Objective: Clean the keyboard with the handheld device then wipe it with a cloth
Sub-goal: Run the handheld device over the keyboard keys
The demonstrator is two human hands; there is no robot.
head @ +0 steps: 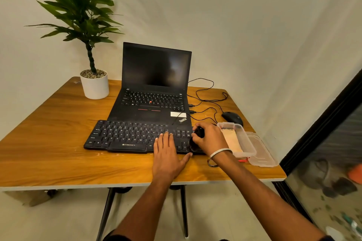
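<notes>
Fingers [203,130] curl round rounded black handheld device [198,133] over flat keyboard [125,135].

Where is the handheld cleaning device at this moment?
The black handheld device is gripped in the right hand, over the right end of the keyboard, just left of the clear plastic container.

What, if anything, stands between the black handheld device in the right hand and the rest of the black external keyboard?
The left hand does: it lies flat on the black external keyboard, just left of the black handheld device gripped by the right hand at the keyboard's right end. Farther left, nothing lies on the keys.
</notes>
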